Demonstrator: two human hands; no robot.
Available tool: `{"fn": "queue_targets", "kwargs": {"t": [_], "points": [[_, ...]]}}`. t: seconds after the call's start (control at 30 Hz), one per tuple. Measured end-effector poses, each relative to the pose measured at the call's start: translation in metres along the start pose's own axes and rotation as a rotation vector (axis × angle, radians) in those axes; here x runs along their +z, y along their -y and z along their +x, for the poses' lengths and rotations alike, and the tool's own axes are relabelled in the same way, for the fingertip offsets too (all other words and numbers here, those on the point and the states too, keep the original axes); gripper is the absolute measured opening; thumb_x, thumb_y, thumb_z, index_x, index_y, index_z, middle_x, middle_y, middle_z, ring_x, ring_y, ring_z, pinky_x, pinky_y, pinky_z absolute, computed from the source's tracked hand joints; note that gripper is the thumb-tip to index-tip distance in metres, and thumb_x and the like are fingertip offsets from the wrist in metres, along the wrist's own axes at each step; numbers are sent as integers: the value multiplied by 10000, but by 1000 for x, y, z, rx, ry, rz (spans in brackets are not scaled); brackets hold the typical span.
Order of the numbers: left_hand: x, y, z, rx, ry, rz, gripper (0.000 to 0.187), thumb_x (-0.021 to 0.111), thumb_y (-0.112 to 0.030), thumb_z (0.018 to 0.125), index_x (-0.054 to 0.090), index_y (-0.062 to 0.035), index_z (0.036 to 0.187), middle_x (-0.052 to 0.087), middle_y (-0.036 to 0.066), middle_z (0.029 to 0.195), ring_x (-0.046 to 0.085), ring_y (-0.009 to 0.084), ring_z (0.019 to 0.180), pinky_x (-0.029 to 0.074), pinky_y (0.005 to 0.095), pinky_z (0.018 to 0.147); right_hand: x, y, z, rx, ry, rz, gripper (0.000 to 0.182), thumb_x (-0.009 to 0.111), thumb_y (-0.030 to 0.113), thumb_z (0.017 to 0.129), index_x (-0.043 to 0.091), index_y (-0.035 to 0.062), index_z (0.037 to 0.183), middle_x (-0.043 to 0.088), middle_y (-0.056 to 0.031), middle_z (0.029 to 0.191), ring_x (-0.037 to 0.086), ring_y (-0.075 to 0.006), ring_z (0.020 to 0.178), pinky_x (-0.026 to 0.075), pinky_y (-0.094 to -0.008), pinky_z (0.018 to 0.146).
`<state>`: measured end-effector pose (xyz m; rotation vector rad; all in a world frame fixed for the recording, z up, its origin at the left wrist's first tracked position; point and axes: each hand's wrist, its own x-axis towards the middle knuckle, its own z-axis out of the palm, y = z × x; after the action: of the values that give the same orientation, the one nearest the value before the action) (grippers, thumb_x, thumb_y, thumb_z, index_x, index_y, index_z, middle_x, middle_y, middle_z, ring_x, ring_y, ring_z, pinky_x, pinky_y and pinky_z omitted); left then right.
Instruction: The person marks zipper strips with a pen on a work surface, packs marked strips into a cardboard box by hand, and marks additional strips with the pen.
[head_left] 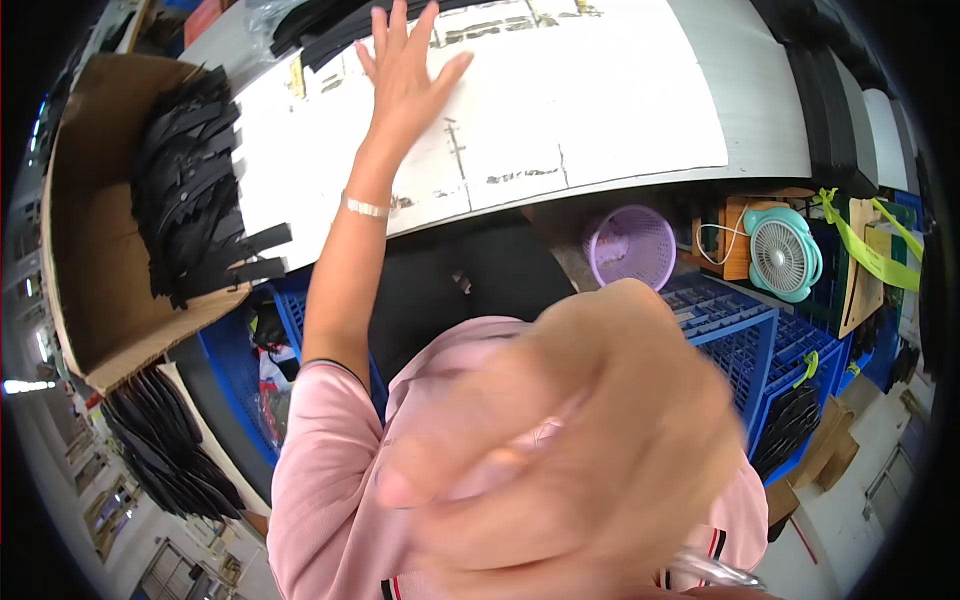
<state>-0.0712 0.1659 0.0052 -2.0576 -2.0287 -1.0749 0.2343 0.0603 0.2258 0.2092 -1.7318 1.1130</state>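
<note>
My left hand [402, 88] reaches out with its fingers spread over a white sheet or board [600, 110] on the table. Its fingertips are near a bundle of black strips [340, 38] at the far edge, and nothing shows in its grasp. Dark marks and lines run across the white surface. Close to the camera, my right hand [600, 440] is large and smeared by motion. Its fingers look bent, but I cannot see whether anything is between them.
A cardboard box [95, 240] with many black strips [190, 180] stands at the left. Below the table are a purple basket [632, 248], a teal fan [783, 255] and blue plastic crates [735, 340]. Black pieces [170, 440] are stacked at lower left.
</note>
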Motion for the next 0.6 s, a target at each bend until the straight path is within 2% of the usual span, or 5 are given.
{"fn": "queue_targets", "kwargs": {"t": [0.13, 0.3, 0.43, 0.47, 0.6], "points": [[-67, -8, -80, -266, 20, 15, 574, 708, -341, 915, 560, -122, 1424, 313, 223, 1609, 131, 392, 1543, 24, 610, 1210, 28, 0, 14, 30, 80, -33, 101, 688, 55, 845, 747, 26, 923, 742, -96, 947, 698, -184, 837, 556, -273, 786], [-123, 23, -166, -618, -328, 248, 593, 721, -360, 908, 552, -104, 1415, 359, 199, 1590, 221, 394, 1520, 108, 597, 1209, 57, -8, 33, 7, 187, -35, 107, 696, 51, 842, 755, 28, 927, 750, -93, 955, 707, -181, 846, 562, -265, 785], [-143, 50, -202, -864, -598, 333, 764, 737, -358, 894, 401, -30, 1495, 208, 320, 1604, 103, 486, 1516, 117, 602, 1205, 82, -12, 43, -31, 274, 4, 111, 703, 49, 839, 762, 29, 931, 756, -91, 962, 714, -178, 853, 566, -259, 784], [-148, 57, -206, -934, -595, 277, 866, 740, -326, 883, 278, -18, 1548, 70, 360, 1614, 17, 499, 1520, 61, 635, 1197, 87, -15, 44, -43, 297, 11, 113, 705, 48, 838, 764, 30, 932, 758, -91, 964, 716, -177, 855, 567, -257, 784], [-170, 84, -188, -1084, -1026, -10, 933, 717, -342, 904, 183, 54, 1559, -19, 366, 1622, -9, 440, 1540, 97, 436, 1241, 95, -43, 51, -139, 412, 63, 103, 703, 19, 818, 738, 11, 915, 737, -107, 938, 685, -183, 744, 582, -334, 720]]}}
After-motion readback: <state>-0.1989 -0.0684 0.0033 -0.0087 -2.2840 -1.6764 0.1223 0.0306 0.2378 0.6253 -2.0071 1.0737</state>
